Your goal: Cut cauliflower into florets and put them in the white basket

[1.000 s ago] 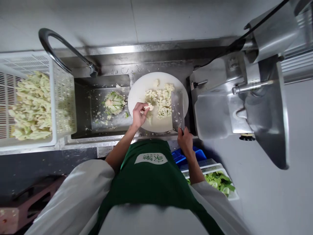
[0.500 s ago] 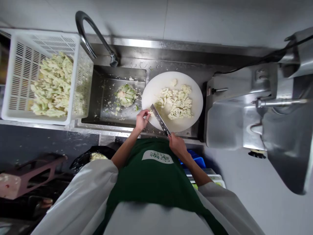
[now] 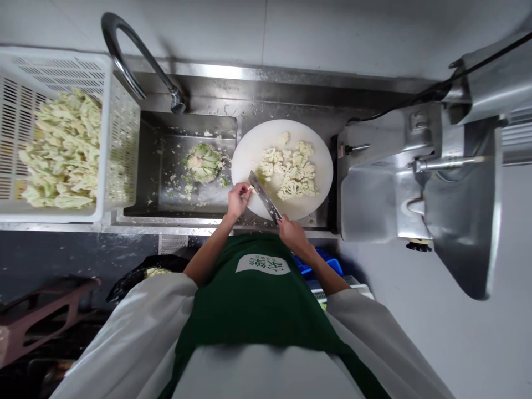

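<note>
A knife (image 3: 266,197) is in my right hand (image 3: 292,233), its blade slanting up and left over the near left part of a round white cutting board (image 3: 286,211). At the board's left edge my left hand (image 3: 239,199) is closed, fingertips pinching a small pale cauliflower piece (image 3: 251,189) beside the blade tip. Cut cauliflower florets (image 3: 297,172) lie in a loose pile on the middle and right of the board. One lone floret (image 3: 285,137) sits near the far edge.
Left of the board, a steel sink (image 3: 149,183) holds a cauliflower head (image 3: 203,162) among scattered crumbs. A white basket (image 3: 106,138) of cut cauliflower stands farther left, beside a curved faucet (image 3: 137,50). A metal slicing machine (image 3: 374,205) stands close on the right.
The whole view has shifted, so the sink, board and machine appear farther left. Both hands keep nearly the same pose at the board, the knife still in my right hand.
</note>
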`<action>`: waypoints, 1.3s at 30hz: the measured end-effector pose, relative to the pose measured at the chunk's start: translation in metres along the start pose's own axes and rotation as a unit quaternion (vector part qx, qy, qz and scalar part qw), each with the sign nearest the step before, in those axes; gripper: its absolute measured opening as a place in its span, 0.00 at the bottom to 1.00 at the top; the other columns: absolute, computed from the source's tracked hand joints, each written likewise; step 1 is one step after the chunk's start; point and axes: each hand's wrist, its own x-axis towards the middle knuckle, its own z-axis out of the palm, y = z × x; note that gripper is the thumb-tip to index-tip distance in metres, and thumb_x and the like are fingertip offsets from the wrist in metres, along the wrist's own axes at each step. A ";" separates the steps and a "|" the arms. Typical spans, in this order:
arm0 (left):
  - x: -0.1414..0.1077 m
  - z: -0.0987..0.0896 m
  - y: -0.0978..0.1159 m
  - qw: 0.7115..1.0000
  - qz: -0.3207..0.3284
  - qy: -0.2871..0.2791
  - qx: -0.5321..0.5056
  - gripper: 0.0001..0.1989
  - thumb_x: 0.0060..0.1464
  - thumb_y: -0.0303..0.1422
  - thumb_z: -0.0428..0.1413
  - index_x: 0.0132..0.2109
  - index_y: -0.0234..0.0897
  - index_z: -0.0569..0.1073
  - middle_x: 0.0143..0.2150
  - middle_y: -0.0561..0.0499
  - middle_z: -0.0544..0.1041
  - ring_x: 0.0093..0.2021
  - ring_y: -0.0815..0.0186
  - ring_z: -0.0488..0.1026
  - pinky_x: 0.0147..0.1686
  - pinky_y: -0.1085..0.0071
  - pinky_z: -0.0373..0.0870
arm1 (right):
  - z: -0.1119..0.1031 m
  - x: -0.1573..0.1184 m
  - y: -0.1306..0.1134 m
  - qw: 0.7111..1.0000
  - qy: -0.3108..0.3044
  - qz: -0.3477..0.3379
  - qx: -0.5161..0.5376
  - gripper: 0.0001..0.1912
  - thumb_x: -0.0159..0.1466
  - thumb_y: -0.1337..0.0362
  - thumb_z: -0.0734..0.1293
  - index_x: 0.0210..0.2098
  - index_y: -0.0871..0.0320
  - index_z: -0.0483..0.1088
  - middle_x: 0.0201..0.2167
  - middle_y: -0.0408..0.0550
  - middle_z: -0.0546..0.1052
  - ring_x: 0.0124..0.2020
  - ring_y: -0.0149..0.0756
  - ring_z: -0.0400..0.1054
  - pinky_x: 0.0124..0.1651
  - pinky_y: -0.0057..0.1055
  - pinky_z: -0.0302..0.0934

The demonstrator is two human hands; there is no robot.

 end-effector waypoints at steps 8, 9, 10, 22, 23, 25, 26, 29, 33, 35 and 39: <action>-0.004 0.069 0.046 0.958 0.176 -0.124 0.189 0.06 0.62 0.36 0.60 0.45 0.43 0.78 0.46 0.44 0.76 0.54 0.50 0.69 0.54 0.48 0.68 | 0.004 -0.048 0.072 0.981 0.151 0.103 0.063 0.16 0.76 0.61 0.54 0.50 0.63 0.68 0.32 0.56 0.81 0.33 0.43 0.75 0.34 0.32 0.54; -0.004 0.079 0.046 0.950 0.174 -0.153 0.211 0.07 0.61 0.35 0.61 0.46 0.43 0.78 0.46 0.44 0.77 0.54 0.49 0.69 0.54 0.47 0.67 | 0.007 -0.053 0.081 0.980 0.152 0.114 0.062 0.15 0.76 0.61 0.54 0.49 0.63 0.68 0.31 0.55 0.81 0.32 0.43 0.75 0.34 0.32 0.53; -0.004 0.086 0.045 0.944 0.167 -0.170 0.227 0.07 0.61 0.34 0.60 0.46 0.42 0.78 0.47 0.43 0.76 0.53 0.49 0.69 0.53 0.47 0.68 | 0.010 -0.057 0.088 0.980 0.146 0.121 0.056 0.14 0.76 0.61 0.55 0.48 0.62 0.68 0.30 0.54 0.80 0.31 0.42 0.75 0.33 0.32 0.52; 0.008 0.076 0.011 0.954 0.192 -0.209 0.100 0.11 0.68 0.37 0.52 0.42 0.43 0.80 0.46 0.43 0.76 0.49 0.57 0.72 0.51 0.55 0.73 | 0.016 -0.076 0.094 0.996 0.021 0.080 -0.029 0.14 0.77 0.60 0.52 0.47 0.60 0.65 0.29 0.51 0.79 0.29 0.42 0.75 0.31 0.32 0.50; 0.007 0.077 0.009 0.956 0.185 -0.210 0.087 0.11 0.67 0.38 0.53 0.42 0.43 0.80 0.45 0.43 0.76 0.49 0.56 0.73 0.51 0.54 0.73 | 0.015 -0.075 0.092 0.996 0.013 0.082 -0.029 0.15 0.77 0.60 0.52 0.48 0.60 0.65 0.29 0.52 0.79 0.30 0.43 0.76 0.32 0.33 0.52; 0.007 0.078 0.009 0.961 0.160 -0.215 0.063 0.10 0.66 0.40 0.55 0.42 0.43 0.80 0.45 0.43 0.76 0.49 0.55 0.73 0.51 0.53 0.73 | 0.011 -0.074 0.087 0.996 -0.005 0.085 -0.029 0.15 0.77 0.59 0.51 0.49 0.60 0.65 0.31 0.54 0.80 0.32 0.45 0.76 0.33 0.33 0.54; 0.006 0.078 0.010 0.964 0.144 -0.218 0.053 0.10 0.65 0.40 0.56 0.42 0.43 0.80 0.45 0.43 0.76 0.49 0.55 0.73 0.51 0.53 0.73 | 0.010 -0.074 0.084 0.996 -0.015 0.086 -0.028 0.15 0.77 0.59 0.51 0.50 0.60 0.65 0.31 0.54 0.80 0.33 0.46 0.77 0.34 0.34 0.56; 0.007 0.076 0.015 0.969 0.105 -0.223 0.031 0.11 0.63 0.43 0.58 0.42 0.43 0.80 0.43 0.43 0.76 0.48 0.54 0.74 0.51 0.52 0.74 | 0.007 -0.074 0.073 0.994 -0.041 0.094 -0.026 0.16 0.77 0.60 0.50 0.51 0.60 0.64 0.33 0.56 0.80 0.35 0.47 0.78 0.37 0.34 0.58; 0.009 0.074 0.017 0.969 0.107 -0.220 0.036 0.11 0.63 0.43 0.57 0.41 0.43 0.80 0.42 0.43 0.76 0.46 0.55 0.74 0.51 0.52 0.74 | 0.008 -0.074 0.057 0.992 -0.063 0.111 -0.012 0.17 0.78 0.61 0.47 0.51 0.60 0.63 0.34 0.55 0.80 0.37 0.46 0.78 0.38 0.34 0.60; 0.010 0.074 0.015 0.965 0.122 -0.224 0.055 0.11 0.63 0.42 0.56 0.40 0.43 0.80 0.43 0.43 0.76 0.46 0.56 0.73 0.51 0.52 0.74 | 0.010 -0.075 0.052 0.991 -0.064 0.120 -0.009 0.17 0.78 0.61 0.47 0.51 0.60 0.63 0.34 0.55 0.80 0.37 0.46 0.79 0.39 0.34 0.61; 0.012 0.075 0.015 0.962 0.125 -0.236 0.060 0.11 0.63 0.42 0.56 0.39 0.43 0.80 0.43 0.42 0.76 0.46 0.56 0.73 0.51 0.52 0.73 | 0.011 -0.077 0.047 0.990 -0.047 0.129 -0.006 0.15 0.78 0.61 0.49 0.51 0.59 0.63 0.34 0.53 0.80 0.38 0.45 0.79 0.41 0.34 0.62</action>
